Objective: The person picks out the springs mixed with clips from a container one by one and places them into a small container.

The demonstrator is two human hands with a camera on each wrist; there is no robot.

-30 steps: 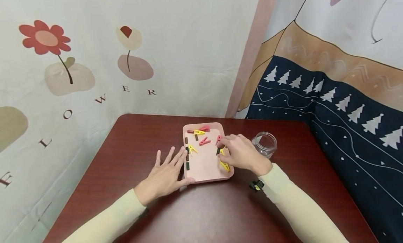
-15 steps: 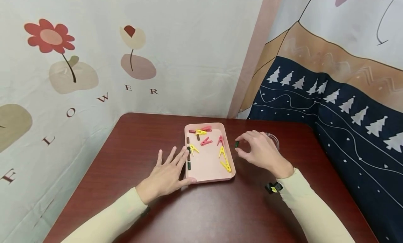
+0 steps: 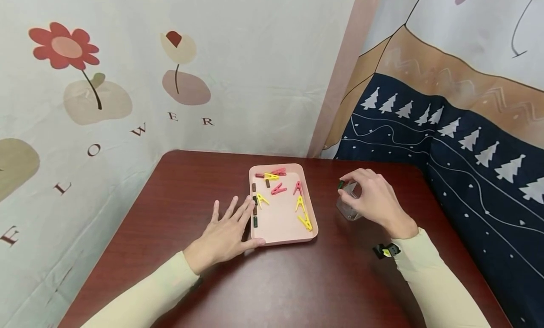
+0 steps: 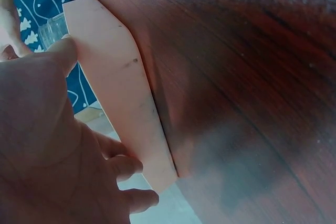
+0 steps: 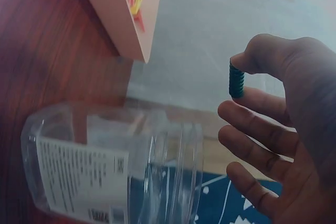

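Note:
My right hand (image 3: 376, 200) pinches a small green coil spring (image 5: 237, 80) between thumb and index finger; its other fingers are loosely bent. The spring is held upright in the right wrist view, above the mouth of a clear jar (image 5: 84, 182) with a white label. My hand covers part of that jar in the head view. On the left, my left hand (image 3: 221, 240) lies with fingers spread against the side of a pink tray (image 3: 282, 242). Inside it are yellow clothespins (image 3: 300, 203), pink clothespins (image 3: 278, 189), and several springs, including a green one (image 3: 255, 222).
A dark red-brown table (image 3: 289, 285) carries the tray and jar. Behind it hangs a pale curtain (image 3: 259, 73) with flower prints. A navy cloth (image 3: 391, 134) with white trees borders the right side.
My right hand has taken the green spring out of the tray's right side and carried it right to above the jar. My left hand has stayed at the tray.

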